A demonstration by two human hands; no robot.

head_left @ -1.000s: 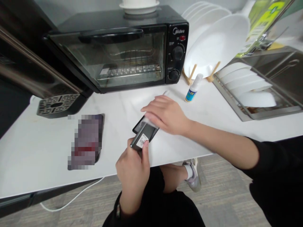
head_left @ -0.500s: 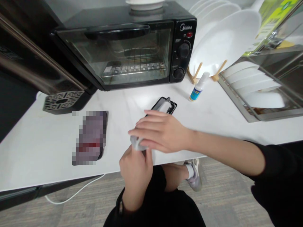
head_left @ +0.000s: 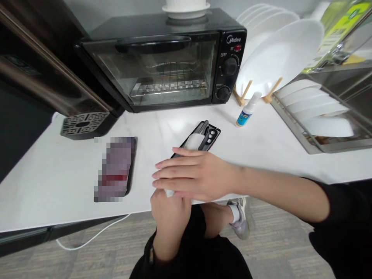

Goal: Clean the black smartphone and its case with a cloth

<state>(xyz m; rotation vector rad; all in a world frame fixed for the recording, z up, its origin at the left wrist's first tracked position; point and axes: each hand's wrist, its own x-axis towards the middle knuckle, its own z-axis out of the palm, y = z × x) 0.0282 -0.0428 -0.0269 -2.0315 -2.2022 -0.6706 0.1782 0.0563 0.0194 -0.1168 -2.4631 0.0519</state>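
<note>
My left hand (head_left: 171, 211) is closed in a fist at the counter's front edge. A small pale scrap (head_left: 169, 192) pokes out between it and my right hand (head_left: 197, 174), and what the fist grips is hidden. The right hand lies flat across the top of the left, its fingers stretched out. Beyond its fingers shows the far end of a black phone or phone case (head_left: 214, 133) with several round lenses or cutouts. Something white and rounded (head_left: 194, 141), with dark grey parts, overlies it. Whether the white piece joins the pale scrap, I cannot tell.
On the white counter (head_left: 72, 174) lies another phone (head_left: 117, 166), its face blurred out. A small spray bottle (head_left: 245, 112) stands near a wooden rack of white plates (head_left: 276, 58). Behind are a black toaster oven (head_left: 174, 73) and a drip tray (head_left: 84, 124); a sink (head_left: 314, 145) is right.
My right hand has slid slightly toward me and now covers more of the left fist and the pale scrap. More of the lenses or cutouts shows. The view has shifted slightly.
</note>
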